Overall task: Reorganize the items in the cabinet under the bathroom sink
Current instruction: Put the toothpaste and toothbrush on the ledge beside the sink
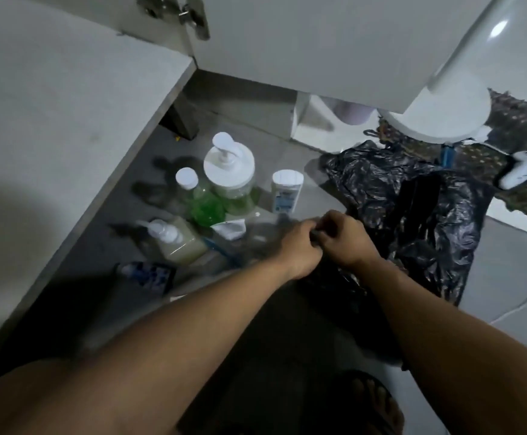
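Several toiletries stand on the grey floor beside the cabinet's bare white shelf [52,98]: a large pump bottle [229,174] of greenish liquid, a small white-capped bottle [187,183], a white tube [286,191], a pump bottle [174,240] of pale soap and a blue packet [149,274] lying flat. My left hand [300,246] and my right hand [347,240] meet in front of them, both pinching the edge of a black plastic bag [428,227]. What else is between the fingers is blurred.
The open cabinet door [303,42] with its hinge hangs above the bottles. A white toilet base [438,117] stands at the right, with a patterned mat [522,127] and a white spray nozzle [525,171]. My sandalled foot [375,403] is at the bottom.
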